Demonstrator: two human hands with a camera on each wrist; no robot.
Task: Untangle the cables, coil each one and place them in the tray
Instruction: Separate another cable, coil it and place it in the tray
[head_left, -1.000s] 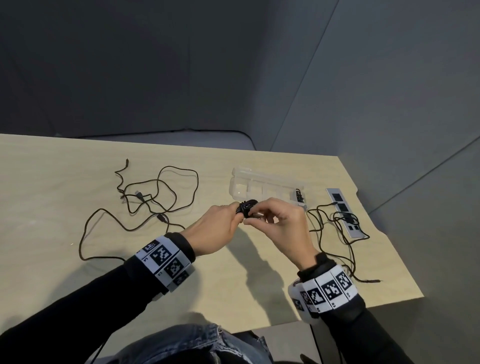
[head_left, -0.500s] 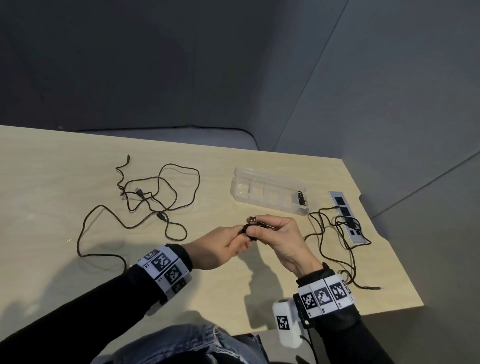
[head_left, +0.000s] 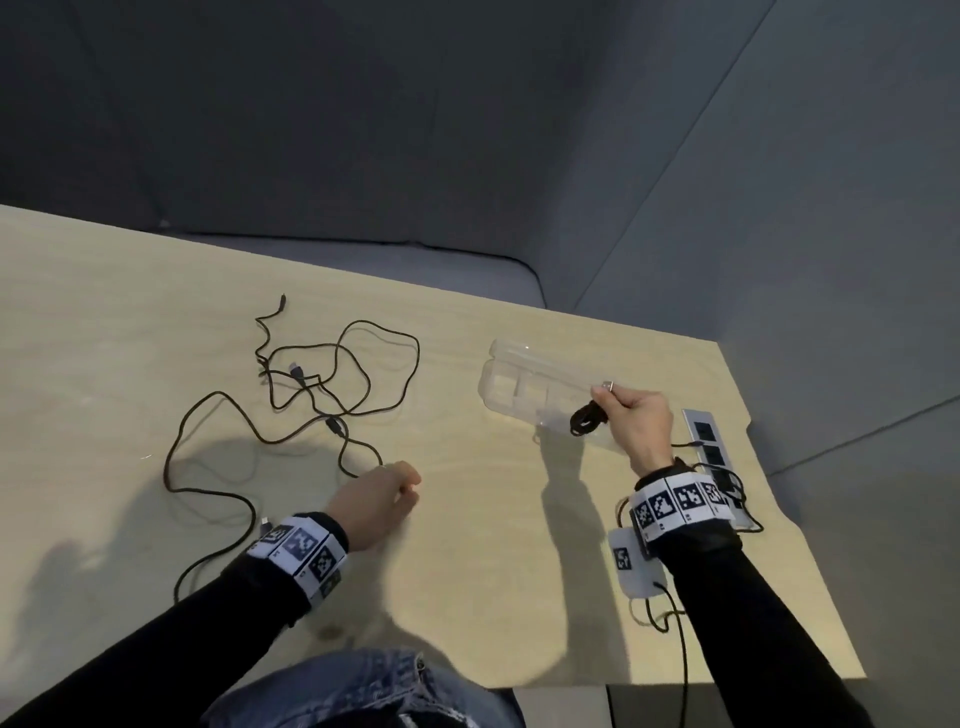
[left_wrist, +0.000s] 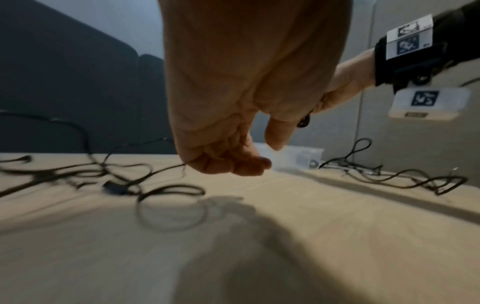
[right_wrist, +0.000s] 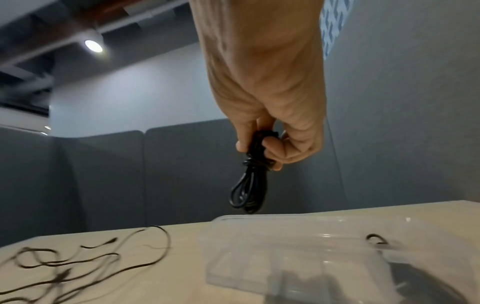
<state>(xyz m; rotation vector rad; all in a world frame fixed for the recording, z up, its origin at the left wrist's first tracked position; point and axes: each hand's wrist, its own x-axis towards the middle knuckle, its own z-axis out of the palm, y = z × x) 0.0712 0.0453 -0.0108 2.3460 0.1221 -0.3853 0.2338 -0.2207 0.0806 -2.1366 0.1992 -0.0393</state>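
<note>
Right hand (head_left: 635, 425) fingers (right_wrist: 272, 144) curled round a small coiled black cable bundle (right_wrist: 249, 185), silver plug sticking out above the thumb. Bundle hangs below the fingertips, off the surface, over the near right end of the clear plastic compartment tray (head_left: 524, 371); not inside yet. One small dark coil (right_wrist: 375, 239) already sits in the tray's right end. Left hand (head_left: 376, 496) holds nothing, fingers loosely curled, hovering low above the light wood table (head_left: 467, 571). Loose tangle of thin black cables (head_left: 322, 384) spreads out beyond and left of its fingertips, nearest loop just beside them. More black cable (head_left: 737, 499) lies behind the right wrist over a grey socket strip (head_left: 706, 441).
</note>
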